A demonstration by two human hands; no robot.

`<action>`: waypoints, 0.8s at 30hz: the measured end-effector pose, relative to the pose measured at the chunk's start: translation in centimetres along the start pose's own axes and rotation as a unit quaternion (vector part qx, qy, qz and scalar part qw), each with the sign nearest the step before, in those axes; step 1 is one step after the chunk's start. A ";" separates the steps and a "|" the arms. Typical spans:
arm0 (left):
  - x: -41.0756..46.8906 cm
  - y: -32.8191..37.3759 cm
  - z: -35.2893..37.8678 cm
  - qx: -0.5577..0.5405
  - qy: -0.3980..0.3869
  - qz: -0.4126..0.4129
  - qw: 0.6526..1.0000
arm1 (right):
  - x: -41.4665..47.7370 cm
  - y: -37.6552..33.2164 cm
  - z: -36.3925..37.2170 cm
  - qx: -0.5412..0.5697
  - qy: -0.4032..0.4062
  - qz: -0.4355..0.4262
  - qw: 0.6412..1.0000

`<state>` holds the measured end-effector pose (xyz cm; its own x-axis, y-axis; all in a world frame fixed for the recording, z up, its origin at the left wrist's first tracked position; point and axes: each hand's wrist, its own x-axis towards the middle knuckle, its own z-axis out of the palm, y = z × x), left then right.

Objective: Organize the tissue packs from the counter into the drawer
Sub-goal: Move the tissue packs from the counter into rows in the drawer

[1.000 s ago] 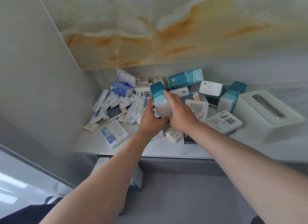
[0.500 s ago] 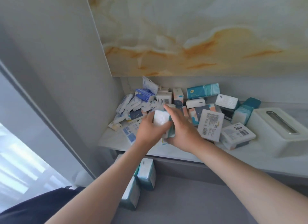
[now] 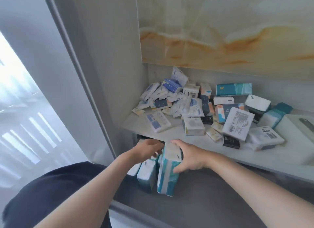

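Observation:
A teal-and-white tissue pack [image 3: 167, 175] stands on end in the open grey drawer [image 3: 212, 204] below the counter. My right hand [image 3: 188, 157] grips its top and right side. My left hand [image 3: 147, 149] reaches in just left of that pack, fingers curled behind it; whether it holds anything is hidden. Two more teal packs [image 3: 146, 173] stand upright to the left in the drawer. Several tissue packs [image 3: 193, 109] lie piled on the white counter [image 3: 169, 134] above.
A white tissue box [image 3: 299, 131] sits at the counter's right end. A grey side panel [image 3: 95, 85] walls in the left side. A marble-patterned cabinet front [image 3: 220, 27] hangs above the counter. The drawer floor to the right is bare grey.
Both hands have come down off the counter with the teal pack and stood it in the drawer beside the two others. The view has swung to the left.

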<state>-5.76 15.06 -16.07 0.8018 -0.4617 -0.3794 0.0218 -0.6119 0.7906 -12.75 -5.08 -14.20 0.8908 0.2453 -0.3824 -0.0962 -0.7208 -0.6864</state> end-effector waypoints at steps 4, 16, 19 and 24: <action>0.7 -3.3 0.9 0.232 -0.031 -0.014 0.972 | 0.9 1.6 3.6 -0.158 -0.033 0.034 0.986; 2.2 -7.0 2.4 0.346 -0.017 0.044 0.937 | 5.2 4.6 10.8 -0.292 0.104 0.041 0.950; 2.4 -7.6 2.9 0.397 -0.007 0.058 0.916 | 5.6 4.9 12.2 -0.282 0.131 0.047 0.949; 2.7 -8.8 3.6 0.418 0.004 0.079 0.905 | 6.1 6.0 11.9 -0.263 0.111 0.043 0.957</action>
<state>-5.95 16.89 -25.73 0.7599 -0.5834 -0.2866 -0.5506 -0.8121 0.1932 -13.19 -0.18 -27.96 0.9679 0.0684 -0.2420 0.0116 -0.9734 -0.2288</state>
